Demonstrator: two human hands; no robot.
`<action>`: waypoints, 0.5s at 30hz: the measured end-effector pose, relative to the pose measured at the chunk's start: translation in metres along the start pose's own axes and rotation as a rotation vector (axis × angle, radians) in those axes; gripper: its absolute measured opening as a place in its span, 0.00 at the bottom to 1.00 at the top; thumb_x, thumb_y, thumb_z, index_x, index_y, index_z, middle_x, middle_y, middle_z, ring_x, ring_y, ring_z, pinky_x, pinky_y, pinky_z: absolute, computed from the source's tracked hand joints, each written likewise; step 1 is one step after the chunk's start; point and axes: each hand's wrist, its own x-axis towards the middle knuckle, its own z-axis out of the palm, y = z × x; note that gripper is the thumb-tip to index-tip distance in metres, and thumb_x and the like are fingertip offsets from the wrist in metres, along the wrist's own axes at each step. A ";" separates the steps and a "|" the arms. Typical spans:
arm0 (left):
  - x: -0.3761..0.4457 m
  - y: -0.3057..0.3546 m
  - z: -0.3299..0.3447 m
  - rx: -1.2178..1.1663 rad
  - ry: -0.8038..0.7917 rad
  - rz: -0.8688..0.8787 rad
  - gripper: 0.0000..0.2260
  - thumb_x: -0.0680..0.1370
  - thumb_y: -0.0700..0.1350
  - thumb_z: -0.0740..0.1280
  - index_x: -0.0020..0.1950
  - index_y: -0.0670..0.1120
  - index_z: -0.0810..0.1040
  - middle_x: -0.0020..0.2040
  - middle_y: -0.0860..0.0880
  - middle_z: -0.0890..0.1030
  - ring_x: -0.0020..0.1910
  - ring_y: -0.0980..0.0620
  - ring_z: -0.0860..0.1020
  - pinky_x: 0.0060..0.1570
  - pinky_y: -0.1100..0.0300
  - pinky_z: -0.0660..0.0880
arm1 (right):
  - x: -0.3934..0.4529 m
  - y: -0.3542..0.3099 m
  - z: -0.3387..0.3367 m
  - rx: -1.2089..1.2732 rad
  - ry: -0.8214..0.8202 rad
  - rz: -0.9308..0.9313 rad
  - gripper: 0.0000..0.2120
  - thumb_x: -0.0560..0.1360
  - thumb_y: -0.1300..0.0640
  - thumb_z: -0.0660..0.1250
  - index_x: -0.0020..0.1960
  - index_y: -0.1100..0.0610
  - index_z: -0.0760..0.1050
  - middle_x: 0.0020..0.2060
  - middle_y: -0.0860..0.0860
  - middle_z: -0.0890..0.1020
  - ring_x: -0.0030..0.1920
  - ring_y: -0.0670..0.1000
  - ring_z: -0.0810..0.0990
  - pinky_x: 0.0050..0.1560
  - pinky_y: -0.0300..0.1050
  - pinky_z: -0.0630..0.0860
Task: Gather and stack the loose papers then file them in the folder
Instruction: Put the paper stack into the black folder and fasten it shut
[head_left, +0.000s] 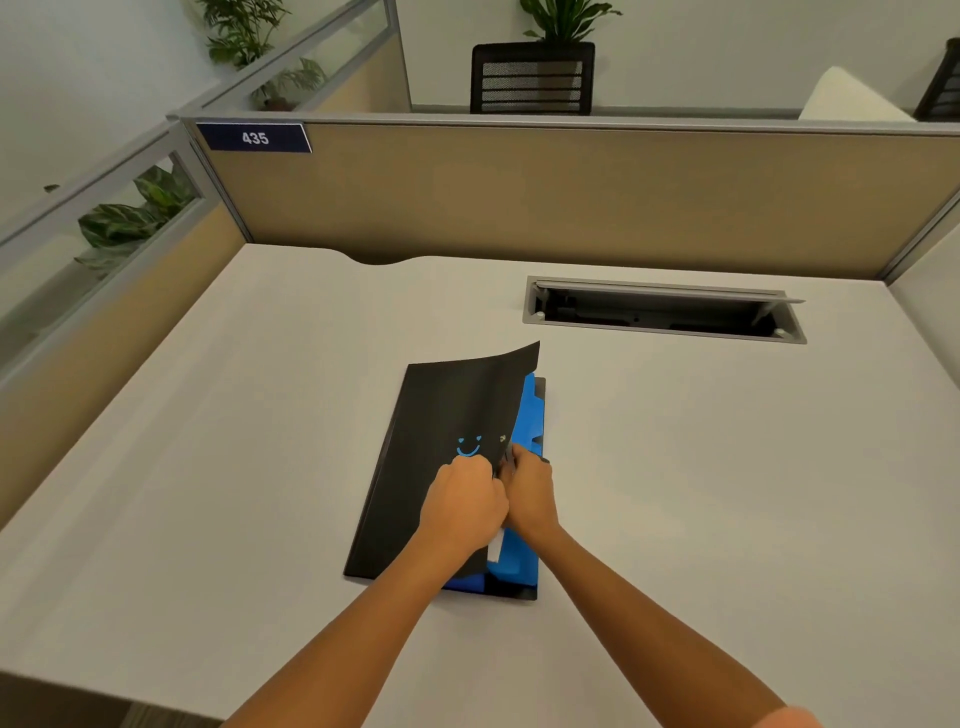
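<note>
A black folder (441, 415) with a blue smiley on its cover lies in the middle of the desk. Its cover is lifted along the right edge, showing blue dividers (531, 410) inside. My left hand (465, 501) is closed on the cover's right edge near the smiley. My right hand (527, 493) sits right beside it, fingers tucked under the cover's edge. A sliver of white paper (495, 548) shows below my hands against the blue inside. No loose papers are visible elsewhere.
The white desk (208, 467) is bounded by tan cubicle partitions (519, 197) at the back and left. An open cable tray hatch (665, 312) is set into the desk at the back right. A black chair (532, 78) and plants stand beyond the partition.
</note>
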 end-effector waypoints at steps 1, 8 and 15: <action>-0.001 0.000 0.000 -0.007 -0.003 0.006 0.10 0.80 0.45 0.60 0.42 0.45 0.77 0.39 0.46 0.80 0.35 0.53 0.77 0.38 0.61 0.77 | 0.000 0.000 -0.001 0.001 -0.009 0.008 0.09 0.81 0.58 0.60 0.42 0.55 0.72 0.36 0.51 0.78 0.35 0.45 0.75 0.41 0.37 0.73; -0.002 0.004 0.008 -0.011 -0.039 0.018 0.09 0.79 0.47 0.62 0.44 0.45 0.79 0.36 0.49 0.79 0.31 0.55 0.75 0.34 0.67 0.73 | 0.002 0.005 -0.010 -0.060 -0.077 -0.024 0.07 0.80 0.58 0.61 0.50 0.61 0.76 0.43 0.54 0.81 0.40 0.45 0.76 0.43 0.31 0.74; -0.002 0.003 0.015 -0.017 -0.038 0.042 0.11 0.76 0.54 0.67 0.44 0.47 0.80 0.35 0.51 0.80 0.31 0.56 0.76 0.34 0.66 0.75 | -0.001 0.032 -0.033 -0.039 -0.042 -0.027 0.17 0.81 0.55 0.62 0.69 0.57 0.71 0.51 0.55 0.84 0.49 0.50 0.83 0.57 0.45 0.80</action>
